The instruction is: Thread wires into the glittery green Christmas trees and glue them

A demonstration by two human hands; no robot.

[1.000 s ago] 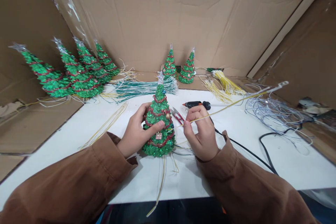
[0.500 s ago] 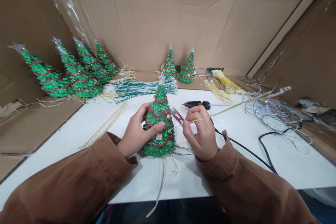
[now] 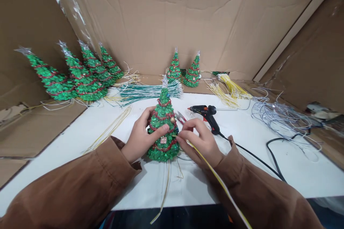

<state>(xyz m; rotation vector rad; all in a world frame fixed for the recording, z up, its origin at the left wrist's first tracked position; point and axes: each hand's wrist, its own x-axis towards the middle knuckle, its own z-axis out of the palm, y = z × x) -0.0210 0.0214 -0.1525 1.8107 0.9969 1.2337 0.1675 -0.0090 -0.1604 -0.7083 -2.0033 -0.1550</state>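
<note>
A small glittery green Christmas tree with red garland, tiny ornaments and a clear star top stands on the white tabletop. My left hand is wrapped round its left side, thumb pressed on the front. My right hand pinches a long yellow wire right beside the tree's right side. The wire trails back over my right sleeve toward the camera. Several thin yellow wires stick out from under the tree's base.
A black glue gun with its black cord lies right of the tree, red snips just behind my right hand. Finished trees lean at the left, two more trees stand at the back. Green wires, yellow wires and clear wires lie around. Cardboard walls enclose the space.
The long yellow wire pointed out to the right before; now my right hand has swung it round so that it trails toward me, and the hand has moved closer to the tree.
</note>
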